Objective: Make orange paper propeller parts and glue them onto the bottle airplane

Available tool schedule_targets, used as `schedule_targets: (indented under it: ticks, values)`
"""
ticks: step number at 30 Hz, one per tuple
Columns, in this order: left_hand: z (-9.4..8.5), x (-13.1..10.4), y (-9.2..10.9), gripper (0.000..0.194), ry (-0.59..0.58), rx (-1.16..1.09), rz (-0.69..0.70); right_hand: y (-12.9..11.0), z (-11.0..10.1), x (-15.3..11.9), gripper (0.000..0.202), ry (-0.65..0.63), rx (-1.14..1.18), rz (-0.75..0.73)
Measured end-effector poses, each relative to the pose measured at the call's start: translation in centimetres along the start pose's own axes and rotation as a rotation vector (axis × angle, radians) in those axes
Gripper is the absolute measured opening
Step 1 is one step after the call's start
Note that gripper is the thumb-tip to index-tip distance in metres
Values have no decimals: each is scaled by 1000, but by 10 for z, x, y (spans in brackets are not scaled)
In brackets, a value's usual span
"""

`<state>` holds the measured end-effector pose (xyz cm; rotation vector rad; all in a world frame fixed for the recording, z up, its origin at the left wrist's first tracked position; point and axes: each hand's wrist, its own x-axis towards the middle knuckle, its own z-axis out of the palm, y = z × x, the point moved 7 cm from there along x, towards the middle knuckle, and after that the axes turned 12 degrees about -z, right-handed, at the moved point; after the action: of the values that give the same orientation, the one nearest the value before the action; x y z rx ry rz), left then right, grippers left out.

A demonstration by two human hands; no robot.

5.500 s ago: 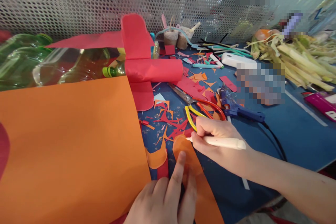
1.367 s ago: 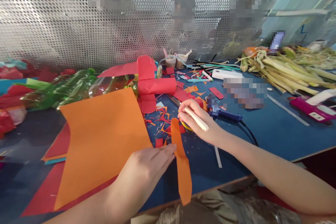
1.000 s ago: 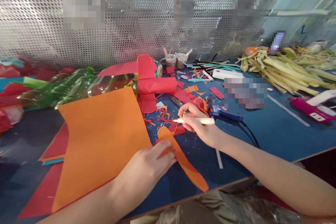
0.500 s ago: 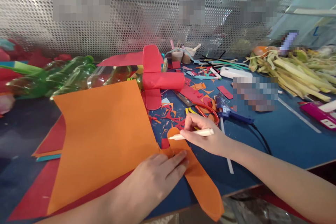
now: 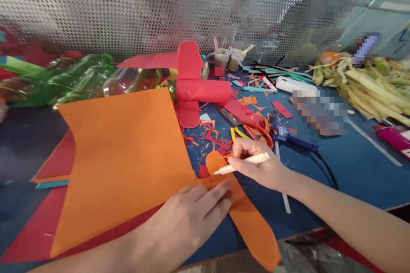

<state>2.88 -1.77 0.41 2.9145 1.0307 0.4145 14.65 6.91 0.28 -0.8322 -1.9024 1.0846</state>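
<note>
Since half a second ago, the tip of the white pen has slid slightly inward from the left edge of the orange strip. Green plastic bottles lie at the upper left of the frame. Below them, a large orange sheet covers part of a red sheet on the blue table. At lower center, the left hand lies palm down, fingers extended close together, their ends resting on the orange strip. A red paper tube with flaps is at upper center, above small paper scraps. The orange strip slants from its rounded end near center toward the lower right. The right hand pinches the white pen between thumb and fingers, its tip at the strip's upper part. Above that hand are scissors and, further right, a blue glue gun. Pale husks are heaped at the upper right.
</note>
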Motion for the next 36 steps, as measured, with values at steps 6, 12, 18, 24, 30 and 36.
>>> schedule_targets:
  ticks: [6,12,18,24,30,36]
  values:
    - [-2,1,3,38,-13,37,5,-3,-4,1,27,61,34,8]
    - [-8,5,-1,34,4,113,27,-5,-8,2,26,90,16,-10]
    - [-19,3,-3,39,117,133,-20,-5,-13,0,25,136,9,-29]
    - [-1,-1,0,43,-11,157,-60,-3,-3,0,22,29,39,-28]
    - [-4,-2,-4,37,-65,93,-39,-6,3,0,20,-36,65,-4]
    - [-11,-1,-11,44,-185,-25,-57,-6,1,1,20,-30,34,-27]
